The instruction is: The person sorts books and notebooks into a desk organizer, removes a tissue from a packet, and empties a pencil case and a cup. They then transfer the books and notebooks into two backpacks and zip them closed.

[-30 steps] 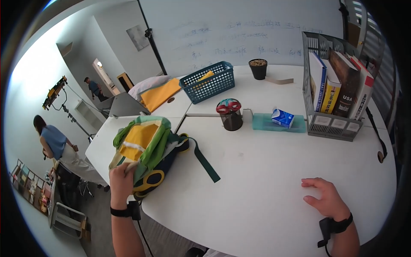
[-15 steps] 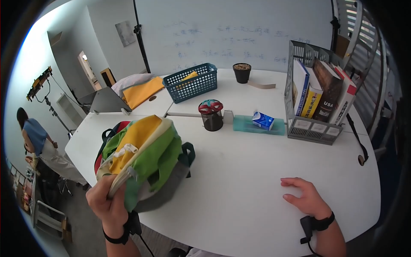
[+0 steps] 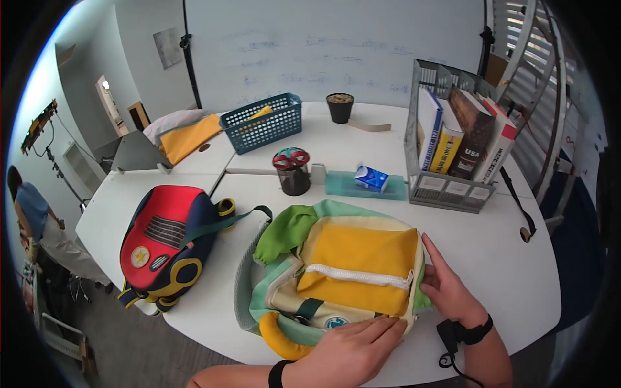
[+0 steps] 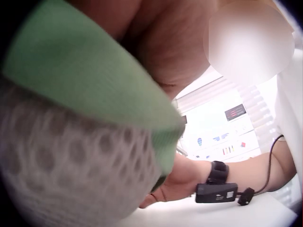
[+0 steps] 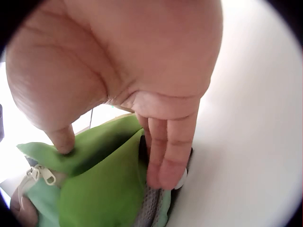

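Note:
A backpack (image 3: 362, 258) in green, cream and yellow lies on the white table (image 3: 479, 258) with its yellow pocket up. My left hand (image 3: 352, 349) rests over its near edge, fingers fairly straight and side by side; the thumb is hidden. Mint cloth (image 4: 85, 66) and grey mesh of the bag fill much of the left wrist view. Along the bag's right side stands my right hand (image 3: 449, 291), fingers extended and thumb apart. In the right wrist view its fingertips (image 5: 173, 175) lie at the bag's edge, and the thumb touches the green cloth (image 5: 104, 189).
A red and navy backpack (image 3: 168, 239) lies to the left. Behind are a pen cup (image 3: 294, 178), a teal tray (image 3: 339, 184) with a blue carton (image 3: 372, 178), a blue basket (image 3: 262, 132), a small pot (image 3: 339, 108) and a grey book rack (image 3: 446, 194) with several books.
The green and yellow backpack has come off the red one, moved right and now lies flat before me. My left hand went with it; my right hand has come to its side.

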